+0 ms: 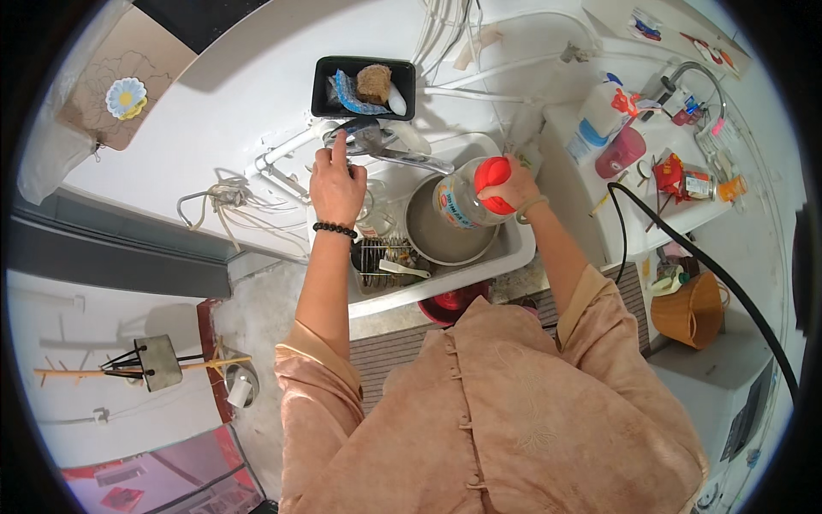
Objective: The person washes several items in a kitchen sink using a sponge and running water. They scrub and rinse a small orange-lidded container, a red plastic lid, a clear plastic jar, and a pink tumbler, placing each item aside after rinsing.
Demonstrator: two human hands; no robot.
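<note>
My left hand (337,189) is at the chrome faucet (363,138). Its index finger stretches onto the faucet's top, the thumb stands apart, and the other fingers are partly hidden. By its red top (494,185), my right hand (517,188) holds a clear jar (463,202) tilted over a round metal pan (427,234). The jar bears a printed label. The pan sits in the white sink (514,250), and the faucet's spout ends above it near the jar. Whether water runs is too unclear to tell.
Left of the pan are a glass jar (376,221) and a wire rack (379,254) with a white-handled utensil (404,268). A black tray (318,96) with a sponge (374,83) is behind the faucet. Bottles and a pink cup (620,152) crowd the right-hand basin (578,193). A black cable (713,263) arcs nearby.
</note>
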